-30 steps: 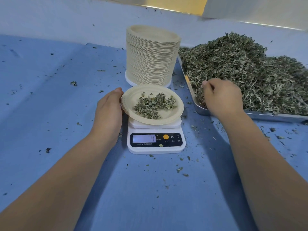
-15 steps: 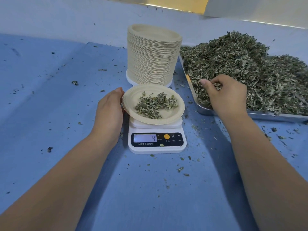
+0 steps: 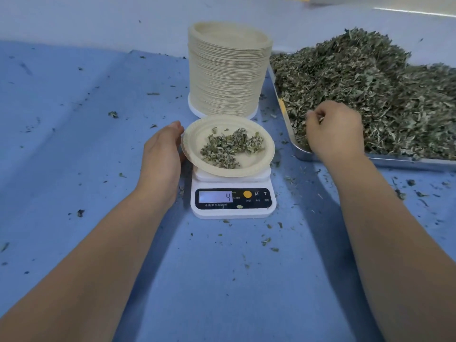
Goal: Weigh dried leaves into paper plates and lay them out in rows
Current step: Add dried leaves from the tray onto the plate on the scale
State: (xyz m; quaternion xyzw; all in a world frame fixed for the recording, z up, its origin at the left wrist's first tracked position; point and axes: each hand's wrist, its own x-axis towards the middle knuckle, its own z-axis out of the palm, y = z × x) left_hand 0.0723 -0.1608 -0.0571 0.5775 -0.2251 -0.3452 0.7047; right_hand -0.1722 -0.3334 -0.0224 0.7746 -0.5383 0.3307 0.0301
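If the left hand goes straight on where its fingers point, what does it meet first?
Probably the lower left side of the stack of paper plates; the left hand lies beside the filled plate, fingers aimed there. Depth is unclear; it might pass just left.

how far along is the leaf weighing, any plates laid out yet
Done: one paper plate sits on the scale with a small leaf portion; display reads 4. In hand: right hand pinches more leaves at the tray, left hand touches the plate's rim. Left: no rows in view; the plate stack is tall, the tray heaped.
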